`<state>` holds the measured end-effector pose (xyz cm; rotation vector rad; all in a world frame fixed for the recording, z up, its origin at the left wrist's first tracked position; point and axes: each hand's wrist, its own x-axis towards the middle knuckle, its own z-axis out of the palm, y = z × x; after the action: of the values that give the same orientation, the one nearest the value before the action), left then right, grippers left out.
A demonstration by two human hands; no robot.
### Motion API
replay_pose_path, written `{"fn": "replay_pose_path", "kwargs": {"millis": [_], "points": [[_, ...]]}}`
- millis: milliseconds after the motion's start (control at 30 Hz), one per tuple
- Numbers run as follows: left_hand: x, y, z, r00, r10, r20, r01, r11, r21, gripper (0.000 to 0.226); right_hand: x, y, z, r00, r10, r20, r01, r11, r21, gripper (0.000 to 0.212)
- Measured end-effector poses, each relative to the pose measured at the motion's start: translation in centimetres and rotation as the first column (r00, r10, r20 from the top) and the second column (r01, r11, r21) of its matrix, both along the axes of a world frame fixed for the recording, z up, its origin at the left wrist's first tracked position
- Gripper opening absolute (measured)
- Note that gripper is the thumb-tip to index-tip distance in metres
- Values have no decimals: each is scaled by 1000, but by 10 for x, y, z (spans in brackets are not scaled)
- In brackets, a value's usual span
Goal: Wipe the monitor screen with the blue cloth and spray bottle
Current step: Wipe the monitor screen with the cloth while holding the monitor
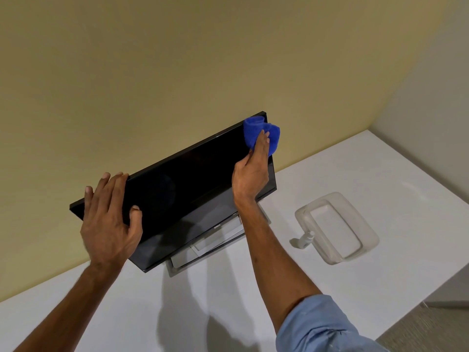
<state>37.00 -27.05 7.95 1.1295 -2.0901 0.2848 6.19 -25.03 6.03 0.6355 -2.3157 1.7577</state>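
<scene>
A black monitor with a dark screen stands on a white desk, tilted in the frame. My left hand grips the monitor's left edge, fingers over the top rim and thumb on the screen. My right hand presses a bunched blue cloth against the screen's upper right corner. A small white spray bottle lies on the desk to the right of the monitor, against a clear tray.
A clear plastic tray sits on the desk to the right. The monitor's grey stand base rests under the screen. A beige wall is close behind. The desk's right edge drops to a carpeted floor.
</scene>
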Motion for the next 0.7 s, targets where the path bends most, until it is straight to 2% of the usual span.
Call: {"fn": "replay_pose_path", "kwargs": {"millis": [100,333,400,467,633,700], "points": [[0,-2,-1,1000,0,3,0,1000,4,64,4,13,-21,999,-11,51,9,1000,22,59],[0,-4,-3,1000,6,3,-6,1000,-6,67,8,43,-54,947,-16,320,-42,983,176,59],[1,-5,-4,1000,7,1,-7,1000,-5,67,10,49,-61,930,1,369,-55,989,137,53],[1,-5,-5,1000,3,5,-3,1000,-7,67,12,55,-67,873,41,486,-73,996,48,47],[1,-3,-2,1000,-5,16,5,1000,-19,65,11,63,-76,827,-65,559,-6,992,125,41],[-1,-2,2,1000,-6,9,6,1000,-12,63,11,62,-76,792,-20,610,-21,998,59,30]]}}
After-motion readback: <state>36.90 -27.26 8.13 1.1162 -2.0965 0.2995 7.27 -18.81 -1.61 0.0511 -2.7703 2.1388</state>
